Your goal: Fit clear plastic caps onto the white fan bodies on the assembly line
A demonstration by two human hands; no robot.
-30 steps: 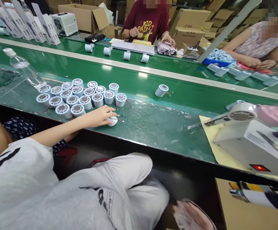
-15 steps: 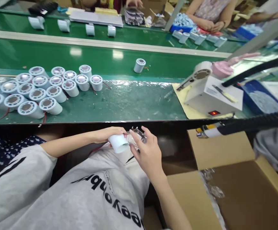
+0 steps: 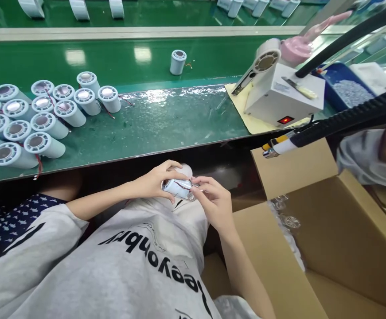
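Gripping the pale-blue cylinder in the left hand now, thumb and fingers wrapped round its body. It's over the lap, just off the table edge. Half a second ago it sat apart from the clear plastic part, bare end toward the right hand; now the two overlap, with the red wire running along the side. Right hand has come in: thumb and fingertips together, looks to be pinching the wire (fingers hide the exact grip). Can't tell whether the cylinder is inside the plastic or just against it. My read: work has gone from bringing the parts together to dealing with the wire; a snag or tug looks like the main risk. Other cylinders stay grouped on the table, lone cylinder still stands on the green belt.
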